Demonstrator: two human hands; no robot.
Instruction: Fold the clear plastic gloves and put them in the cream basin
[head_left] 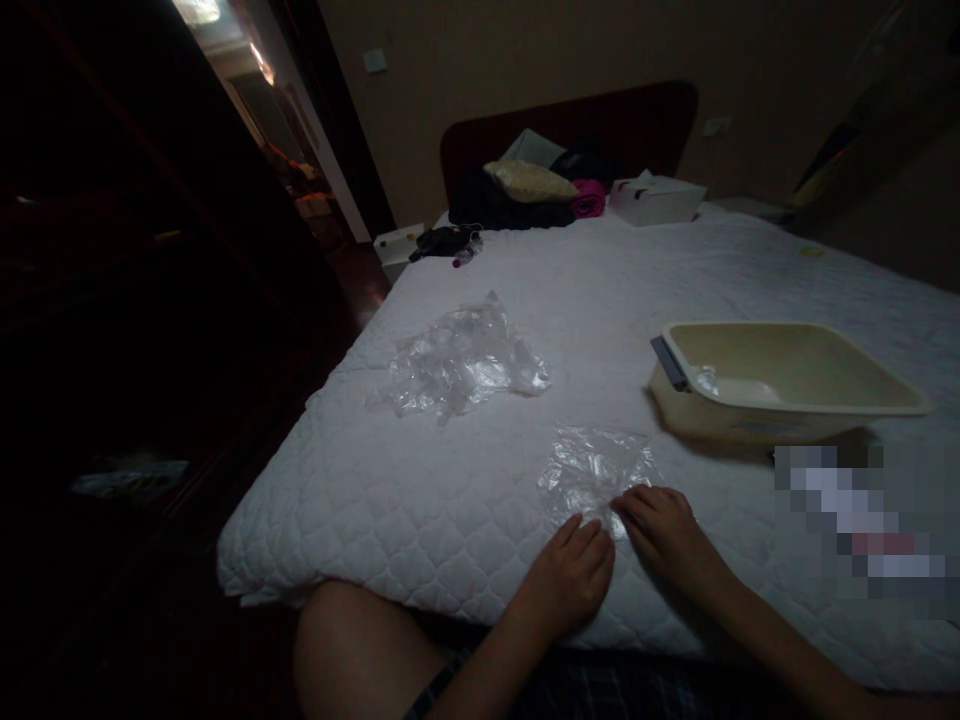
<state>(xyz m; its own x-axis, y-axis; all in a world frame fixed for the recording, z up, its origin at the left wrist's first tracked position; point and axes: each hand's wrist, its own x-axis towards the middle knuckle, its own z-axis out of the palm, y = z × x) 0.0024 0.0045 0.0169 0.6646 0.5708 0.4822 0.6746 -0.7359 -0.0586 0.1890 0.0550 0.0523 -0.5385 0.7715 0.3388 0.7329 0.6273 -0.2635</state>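
Note:
A crinkled clear plastic bag [589, 465] lies on the white quilted bed cover in front of me. My right hand [667, 525] pinches its near right part between thumb and fingers. At the bag's near edge, my left hand [574, 575] has its fingers curled together against the plastic; its thumb is hidden. Farther off to the left, a larger heap of clear plastic bags [472, 360] rests apart from both hands. A cream plastic tub [787, 425] with a grey handle stands to the right, with a small bit of clear plastic inside by the handle.
The bed cover [420, 500] drops off at its left and near edges. A white box [656, 200], a rolled pink cloth [589, 198] and a beige pillow [529, 182] sit by the headboard [645, 120]. A blurred-out patch [862, 530] covers something at the right.

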